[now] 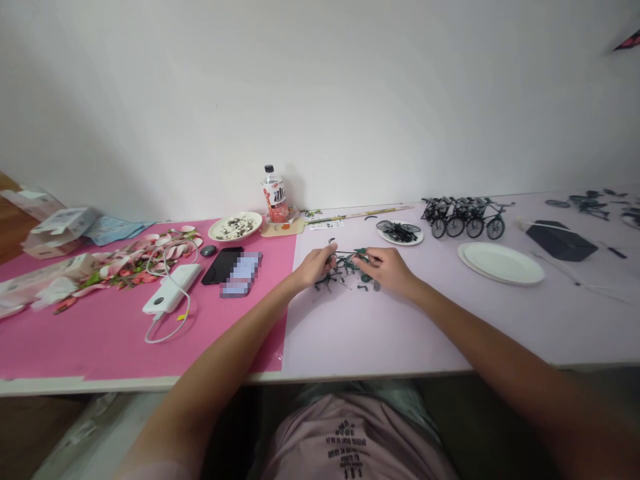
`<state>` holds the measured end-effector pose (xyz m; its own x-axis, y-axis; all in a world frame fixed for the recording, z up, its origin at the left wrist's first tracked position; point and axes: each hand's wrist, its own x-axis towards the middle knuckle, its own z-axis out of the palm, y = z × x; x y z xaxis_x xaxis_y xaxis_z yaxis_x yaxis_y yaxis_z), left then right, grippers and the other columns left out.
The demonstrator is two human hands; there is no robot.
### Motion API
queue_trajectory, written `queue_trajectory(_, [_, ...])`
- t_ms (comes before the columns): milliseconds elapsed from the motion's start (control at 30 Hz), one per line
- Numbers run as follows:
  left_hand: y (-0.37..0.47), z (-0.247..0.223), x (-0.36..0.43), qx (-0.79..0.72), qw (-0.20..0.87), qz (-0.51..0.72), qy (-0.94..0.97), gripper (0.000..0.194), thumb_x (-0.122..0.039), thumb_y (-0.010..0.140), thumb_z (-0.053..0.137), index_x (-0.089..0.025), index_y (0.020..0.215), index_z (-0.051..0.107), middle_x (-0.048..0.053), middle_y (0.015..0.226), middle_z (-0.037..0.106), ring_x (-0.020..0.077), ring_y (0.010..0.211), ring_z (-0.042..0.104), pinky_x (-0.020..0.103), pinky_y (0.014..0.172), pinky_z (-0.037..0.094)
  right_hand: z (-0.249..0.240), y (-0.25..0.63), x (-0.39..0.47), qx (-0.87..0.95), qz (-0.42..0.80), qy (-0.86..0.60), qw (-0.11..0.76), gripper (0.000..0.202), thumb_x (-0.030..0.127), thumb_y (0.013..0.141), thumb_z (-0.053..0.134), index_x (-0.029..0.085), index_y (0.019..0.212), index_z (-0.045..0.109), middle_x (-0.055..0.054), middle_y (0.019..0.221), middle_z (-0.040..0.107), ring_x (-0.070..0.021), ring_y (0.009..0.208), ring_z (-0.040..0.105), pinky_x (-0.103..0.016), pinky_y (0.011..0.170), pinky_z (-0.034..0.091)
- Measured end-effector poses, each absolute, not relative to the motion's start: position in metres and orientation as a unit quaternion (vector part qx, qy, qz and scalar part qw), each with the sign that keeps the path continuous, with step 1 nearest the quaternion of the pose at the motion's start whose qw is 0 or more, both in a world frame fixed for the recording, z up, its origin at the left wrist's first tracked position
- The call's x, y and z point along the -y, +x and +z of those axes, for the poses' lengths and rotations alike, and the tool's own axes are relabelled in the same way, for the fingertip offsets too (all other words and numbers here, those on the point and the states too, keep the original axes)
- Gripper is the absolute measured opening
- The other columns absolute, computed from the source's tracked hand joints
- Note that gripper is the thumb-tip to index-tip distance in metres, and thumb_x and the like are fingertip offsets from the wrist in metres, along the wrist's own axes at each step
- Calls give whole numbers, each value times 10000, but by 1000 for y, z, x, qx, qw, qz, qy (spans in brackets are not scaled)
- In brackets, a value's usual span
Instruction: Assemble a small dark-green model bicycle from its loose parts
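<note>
My left hand (316, 265) is closed in a pinch at the left end of a thin dark green miniature bicycle part (345, 253). At its other end, the fingers of my right hand (387, 267) pinch the same piece. Fingers cover some of it, so its exact shape is hard to make out. Loose dark miniature bicycle parts (363, 288) lie on the pale tabletop just below and between both hands.
Finished-looking miniature bicycles (463, 217) stand at back right. Nearby are a plate of black parts (417, 240), stacked white plates (505, 263) and a dark block (560, 240). Leftward sit a bottle (277, 200), phone (220, 267), power bank (173, 288) and petals (150, 257).
</note>
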<state>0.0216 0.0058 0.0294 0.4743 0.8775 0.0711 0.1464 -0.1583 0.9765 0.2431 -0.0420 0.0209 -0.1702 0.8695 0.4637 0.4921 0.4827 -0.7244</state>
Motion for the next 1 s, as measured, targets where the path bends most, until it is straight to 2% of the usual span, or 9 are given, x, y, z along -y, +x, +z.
queue_trajectory(133, [27, 32, -4, -361, 577, 359, 639, 515, -682, 946, 536, -217, 739, 455, -59, 555, 280, 94, 469, 229, 275, 490, 161, 22, 245, 41, 730, 211, -468, 452, 636, 767, 881, 637, 225, 638, 408, 37, 616, 309, -116, 539, 337, -289, 507, 276])
queue_trajectory(300, [28, 36, 1, -324, 652, 333, 600, 455, -670, 923, 536, -223, 906, 456, -75, 636, 307, 74, 467, 196, 230, 476, 116, 22, 247, 39, 738, 242, -460, 430, 515, 683, 899, 654, 193, 745, 607, 5, 655, 487, -140, 582, 442, -284, 532, 359])
queue_trajectory(400, [27, 38, 3, -310, 676, 335, 578, 333, -467, 845, 665, -225, 944, 458, -80, 643, 325, 68, 473, 238, 211, 483, 153, 19, 248, 37, 738, 258, -460, 421, 465, 643, 906, 666, 186, 817, 671, -20, 693, 576, -160, 609, 495, -288, 548, 395])
queue_trajectory(500, [27, 38, 5, -305, 681, 346, 569, 314, -284, 751, 724, -213, 940, 484, -86, 649, 316, 60, 491, 258, 209, 499, 170, 18, 249, 36, 742, 247, -469, 411, 437, 614, 924, 662, 192, 813, 658, -6, 661, 548, -152, 583, 471, -284, 534, 356])
queue_trajectory(600, [28, 35, 5, -292, 658, 359, 594, 268, -358, 823, 730, -176, 910, 555, -72, 680, 307, 60, 513, 268, 225, 507, 168, 21, 250, 37, 717, 209, -491, 448, 362, 569, 934, 663, 208, 934, 657, 47, 612, 437, -136, 546, 397, -278, 532, 302])
queue_trajectory(733, [30, 31, 2, -269, 635, 360, 629, 420, -536, 904, 703, -121, 949, 661, -57, 691, 306, 82, 557, 331, 247, 535, 226, 26, 249, 40, 673, 190, -488, 523, 335, 523, 946, 649, 221, 1091, 643, 80, 605, 332, -135, 536, 342, -276, 549, 294])
queue_trajectory(900, [33, 29, 1, -262, 647, 364, 616, 488, -618, 892, 692, -136, 935, 629, -47, 712, 356, 86, 568, 367, 258, 564, 272, 27, 245, 44, 688, 178, -447, 543, 345, 524, 974, 626, 229, 1149, 661, 78, 605, 299, -139, 528, 297, -288, 542, 265])
queue_trajectory(1000, [33, 30, 5, -271, 604, 352, 662, 494, -647, 945, 596, -154, 906, 594, -42, 701, 382, 99, 569, 372, 266, 569, 294, 25, 245, 44, 699, 158, -442, 540, 390, 556, 991, 608, 227, 1178, 706, 58, 613, 355, -141, 542, 331, -287, 542, 287])
